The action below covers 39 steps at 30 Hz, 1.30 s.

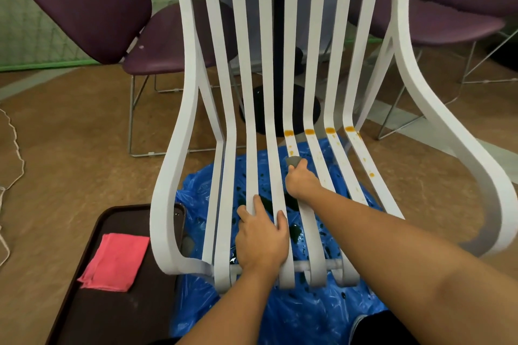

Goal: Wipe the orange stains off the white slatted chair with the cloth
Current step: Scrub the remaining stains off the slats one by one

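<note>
Hands both on the seat of the white chair (pixel 179 148). Left hand (pixel 262 235) lies nearest, close to the front edge. Its palm is down and its fingers are spread fairly straight over two of the middle slats (pixel 246 120). It holds nothing and appears to steady the chair.

Beside the chair on the floor, to the left, sits a dark brown tray (pixel 84 302) with a folded pink cloth (pixel 116 260) lying on it, unused. A blue plastic sheet (pixel 294 322) is spread under the seat and shows dark green wet patches (pixel 295 230) through the gaps.

Right hand (pixel 301 179) is further up the seat, its fingers curled round a grey cloth (pixel 294 161). Only a small wad of the cloth shows past the fingertips, pressed on the fifth slat from the left.

Orange stains (pixel 309 131) remain just beyond the cloth. Four solid blotches sit in a row at the bend where seat meets back, one on each of the four right-hand slats. Drips and specks (pixel 372 174) trail toward the front on those slats, heaviest on the outermost.

Assessment:
- The stretch of the fifth slat nearer than the right hand looks clean.
- The slats to its left show no orange; it cannot be told whether they were ever marked.
- All four blotches and most of the drips are still to be wiped, so the greater part of the work remains.

Purple chairs (pixel 173 45) stand behind, with no part in the job.
</note>
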{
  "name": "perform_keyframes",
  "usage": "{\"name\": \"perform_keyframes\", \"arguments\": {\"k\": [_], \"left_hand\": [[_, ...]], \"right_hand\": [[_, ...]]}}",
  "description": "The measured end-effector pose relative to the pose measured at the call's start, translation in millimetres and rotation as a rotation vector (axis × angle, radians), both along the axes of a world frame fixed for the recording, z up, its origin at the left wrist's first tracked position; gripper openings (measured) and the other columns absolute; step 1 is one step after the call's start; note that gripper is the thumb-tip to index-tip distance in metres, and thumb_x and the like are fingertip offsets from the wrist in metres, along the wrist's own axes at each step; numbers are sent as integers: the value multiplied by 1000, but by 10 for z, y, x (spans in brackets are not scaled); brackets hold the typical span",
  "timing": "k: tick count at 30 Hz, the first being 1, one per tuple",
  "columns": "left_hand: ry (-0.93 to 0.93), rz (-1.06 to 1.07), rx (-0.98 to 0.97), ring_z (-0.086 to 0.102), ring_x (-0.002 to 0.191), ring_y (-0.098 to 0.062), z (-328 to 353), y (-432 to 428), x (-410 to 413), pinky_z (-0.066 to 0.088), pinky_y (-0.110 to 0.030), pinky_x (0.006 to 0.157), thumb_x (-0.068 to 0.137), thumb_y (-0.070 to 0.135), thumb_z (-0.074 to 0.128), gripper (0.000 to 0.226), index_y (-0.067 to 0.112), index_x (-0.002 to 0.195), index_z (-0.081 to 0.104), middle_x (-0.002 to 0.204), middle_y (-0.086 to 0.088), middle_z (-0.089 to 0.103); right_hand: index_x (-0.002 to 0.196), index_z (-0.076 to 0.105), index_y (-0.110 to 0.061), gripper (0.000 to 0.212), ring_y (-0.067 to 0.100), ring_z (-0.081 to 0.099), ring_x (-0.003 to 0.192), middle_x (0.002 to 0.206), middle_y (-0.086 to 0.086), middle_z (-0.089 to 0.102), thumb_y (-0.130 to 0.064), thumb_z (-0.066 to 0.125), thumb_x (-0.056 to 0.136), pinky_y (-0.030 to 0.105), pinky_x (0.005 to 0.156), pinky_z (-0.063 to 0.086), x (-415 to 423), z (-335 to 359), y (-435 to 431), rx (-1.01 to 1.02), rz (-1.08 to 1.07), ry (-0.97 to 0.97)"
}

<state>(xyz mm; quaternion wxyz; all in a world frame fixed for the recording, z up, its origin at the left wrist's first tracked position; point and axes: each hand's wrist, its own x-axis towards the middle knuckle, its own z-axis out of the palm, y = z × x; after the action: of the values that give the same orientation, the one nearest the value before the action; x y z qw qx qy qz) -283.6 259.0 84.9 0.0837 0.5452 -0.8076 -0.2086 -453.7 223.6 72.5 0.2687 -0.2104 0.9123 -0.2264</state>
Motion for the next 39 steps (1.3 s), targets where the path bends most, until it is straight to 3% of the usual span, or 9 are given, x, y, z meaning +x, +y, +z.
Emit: {"name": "perform_keyframes", "arguments": {"k": [7, 16, 20, 25, 27, 29, 32, 35, 39], "left_hand": [[38, 35, 60, 61, 107, -26, 54, -8, 13, 52, -39, 80, 100, 58, 37, 60, 31, 152, 25, 150, -10, 31], [50, 55, 40, 62, 105, -25, 69, 15, 18, 51, -38, 79, 99, 59, 37, 61, 32, 152, 25, 148, -9, 34], [50, 52, 29, 62, 105, -24, 55, 17, 12, 52, -39, 81, 99, 60, 36, 60, 33, 151, 24, 147, -8, 34], [50, 42, 23, 63, 104, -24, 23, -3, -6, 53, -39, 80, 100, 59, 35, 60, 32, 152, 23, 148, -8, 32], [53, 43, 16, 63, 101, -24, 14, -6, -12, 53, -38, 78, 100, 59, 35, 59, 33, 151, 23, 148, -8, 32], [50, 42, 8, 63, 100, -23, -1, -4, -9, 52, -37, 77, 99, 59, 35, 59, 33, 151, 22, 147, -7, 32], [57, 47, -3, 63, 99, -21, -16, -10, -12, 53, -35, 76, 99, 59, 35, 61, 33, 152, 22, 146, -5, 33], [58, 44, 18, 62, 106, -21, -11, -2, 1, 52, -35, 79, 100, 60, 33, 62, 35, 155, 19, 150, -4, 30], [57, 34, 31, 59, 114, -21, -23, -28, -1, 53, -36, 86, 99, 62, 30, 65, 37, 157, 12, 154, -3, 24]], "right_hand": [[141, 26, -11, 43, 28, 59, 82, 110, 17, 63, -38, 28, 106, 36, 62, 42, 498, -58, 625, -70, 3, 81], [133, 34, -9, 38, 25, 54, 77, 112, 17, 61, -36, 30, 106, 33, 58, 39, 558, -15, 630, -40, 24, 162], [132, 33, -8, 39, 33, 61, 97, 119, 20, 59, -37, 28, 107, 37, 68, 41, 341, 33, 357, 14, 44, 157], [144, 23, -5, 48, 39, 55, 118, 133, 23, 52, -35, 30, 107, 43, 82, 39, -116, -4, -155, 86, 83, 67], [151, 20, -3, 50, 41, 46, 129, 145, 23, 43, -27, 30, 108, 45, 99, 37, -270, -7, -364, 121, 12, -24], [153, 25, 1, 47, 44, 36, 138, 156, 21, 31, -10, 31, 107, 51, 118, 23, -383, 56, -541, 158, 70, 10], [154, 20, 4, 49, 47, 26, 144, 162, 22, 19, -1, 28, 106, 57, 121, 11, -524, 43, -747, 355, 283, 205], [155, 15, 1, 53, 45, 15, 148, 164, 20, 8, -3, 34, 106, 58, 120, 12, -704, -68, -930, 382, 270, 228], [155, 21, -5, 51, 39, 24, 146, 160, 15, 24, -7, 33, 106, 54, 120, 15, -897, -146, -1171, 336, 255, 214]]}}
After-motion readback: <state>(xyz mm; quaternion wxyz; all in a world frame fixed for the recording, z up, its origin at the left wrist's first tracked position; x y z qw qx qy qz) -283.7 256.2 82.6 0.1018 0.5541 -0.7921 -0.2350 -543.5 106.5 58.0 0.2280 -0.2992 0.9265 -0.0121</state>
